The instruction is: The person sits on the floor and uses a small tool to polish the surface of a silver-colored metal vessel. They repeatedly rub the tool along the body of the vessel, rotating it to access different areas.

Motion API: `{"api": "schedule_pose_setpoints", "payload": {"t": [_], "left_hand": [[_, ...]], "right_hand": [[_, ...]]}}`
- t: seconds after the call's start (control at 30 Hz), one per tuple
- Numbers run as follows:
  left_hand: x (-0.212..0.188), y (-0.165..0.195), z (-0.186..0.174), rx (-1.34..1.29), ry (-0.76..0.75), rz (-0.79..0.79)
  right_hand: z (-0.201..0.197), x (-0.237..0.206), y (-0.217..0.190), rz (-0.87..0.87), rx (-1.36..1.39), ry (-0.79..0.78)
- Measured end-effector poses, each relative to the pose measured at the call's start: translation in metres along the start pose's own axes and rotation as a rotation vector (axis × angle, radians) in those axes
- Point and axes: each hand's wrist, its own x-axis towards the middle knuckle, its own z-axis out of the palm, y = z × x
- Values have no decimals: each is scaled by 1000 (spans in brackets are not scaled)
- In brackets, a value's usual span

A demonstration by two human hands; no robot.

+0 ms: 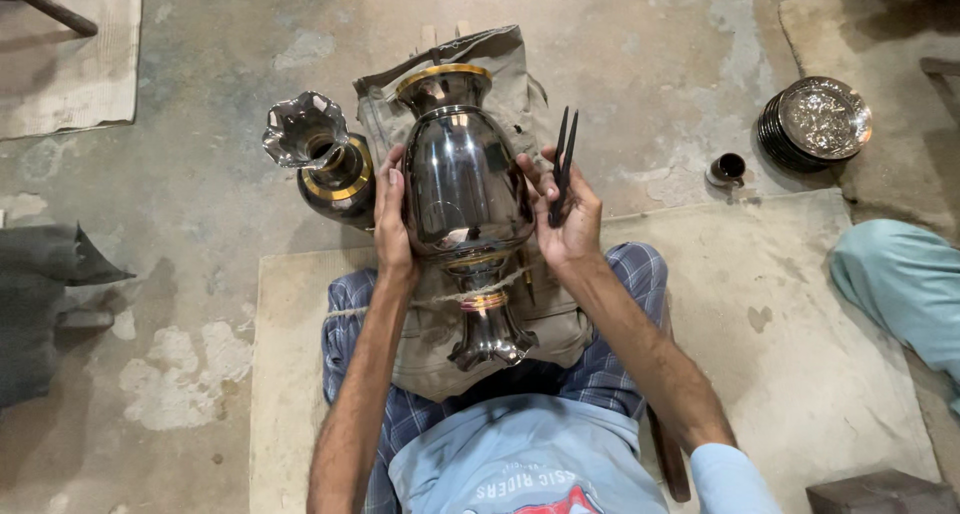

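Note:
A large shiny dark metal vase point(465, 189) with a brass-ringed mouth lies on a cloth pad point(520, 79) across my lap, foot toward me, a string wound round its neck. My left hand point(390, 224) presses flat on the vase's left side. On the vase's right side rests my right hand point(565, 219), which also grips a thin black two-pronged tool point(563, 164) pointing away from me.
A second vase point(325, 164) with a fluted rim stands just left of the pad on the concrete floor. A stack of engraved metal plates point(815, 122) and a small dark cup point(727, 169) sit at right. Another person's teal-clad leg point(900, 284) lies at far right.

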Motion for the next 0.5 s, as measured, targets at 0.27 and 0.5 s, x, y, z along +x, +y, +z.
{"api": "schedule_pose_setpoints", "payload": {"t": [0.27,0.5], "left_hand": [[2,-2,-7,63,-43,47],[-3,41,-23,386,58,219]], "right_hand": [[-1,7,-47,108,-289,-17],[48,-22,-135,12,-1120,-312]]}}
